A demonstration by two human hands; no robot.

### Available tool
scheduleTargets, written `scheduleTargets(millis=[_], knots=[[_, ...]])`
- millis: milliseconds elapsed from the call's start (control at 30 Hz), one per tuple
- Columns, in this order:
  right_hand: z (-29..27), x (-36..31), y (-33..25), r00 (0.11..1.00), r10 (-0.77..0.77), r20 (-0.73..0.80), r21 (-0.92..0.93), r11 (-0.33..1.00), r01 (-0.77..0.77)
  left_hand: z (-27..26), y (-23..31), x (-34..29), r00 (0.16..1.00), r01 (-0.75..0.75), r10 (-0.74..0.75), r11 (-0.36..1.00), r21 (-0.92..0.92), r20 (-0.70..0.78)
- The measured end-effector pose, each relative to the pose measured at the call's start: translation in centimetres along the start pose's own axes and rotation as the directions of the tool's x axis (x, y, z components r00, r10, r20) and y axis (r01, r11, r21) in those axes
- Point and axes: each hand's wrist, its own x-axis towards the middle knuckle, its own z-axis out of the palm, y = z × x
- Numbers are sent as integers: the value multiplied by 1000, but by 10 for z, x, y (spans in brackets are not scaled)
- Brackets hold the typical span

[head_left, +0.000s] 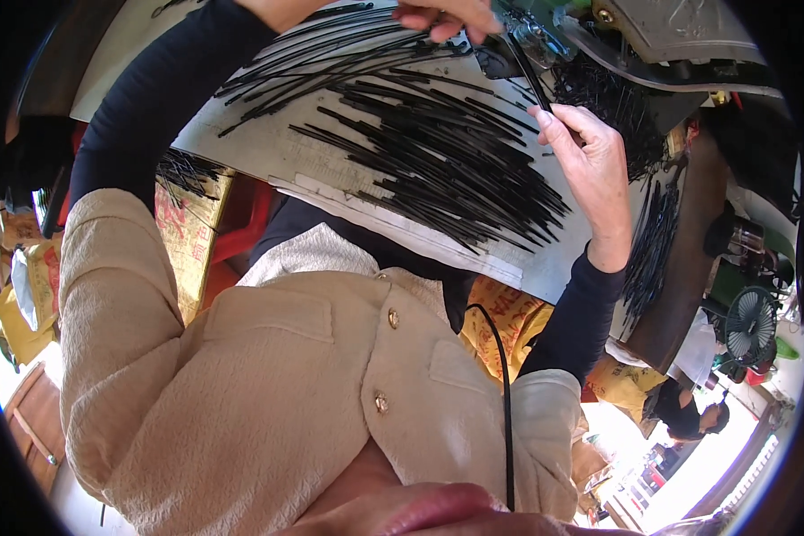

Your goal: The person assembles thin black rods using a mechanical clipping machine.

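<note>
My right hand [590, 156] pinches the lower end of a narrow black fabric strip [529, 71] between thumb and fingers. The strip slants up and left to a machine [536, 40] with metal parts, which looks like a sewing machine. My left hand [447, 18], partly cut off by the top edge, has curled fingers at the strip's upper end beside the machine. Just below and left of my hands, a pile of similar black strips [438, 152] lies fanned across the pale table [241, 138]. Longer, thinner black strips [330, 45] lie behind the pile, near my left forearm.
A dark tangle of thin strips [607, 107] sits right of the machine. Another bundle of strips [652, 241] hangs along the table's right side. Yellow printed sacks [509, 317] are under the front edge. A fan [750, 326] and another person [688, 411] are at the far right.
</note>
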Motion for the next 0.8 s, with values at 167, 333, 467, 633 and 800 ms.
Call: scheduleTargets(millis=[167, 333, 467, 633, 800], knots=[[-2, -2, -6, 982, 100, 162, 184, 974, -129, 26, 7, -29, 976, -143, 215, 722, 677, -24], [4, 5, -10, 947, 139, 288, 301, 926, -227, 36, 0, -35, 971, -79, 223, 628, 774, -82], [11, 6, -7, 947, 148, 284, 443, 856, -267, 28, 2, -26, 968, -102, 233, 698, 709, -90], [18, 13, -15, 938, 146, 314, 599, 736, -316, 28, -26, 0, 823, -440, 493, 867, 233, -282], [21, 10, -16, 939, 130, 319, 626, 715, -311, 36, -44, 20, 915, -205, 93, 945, -255, -393]])
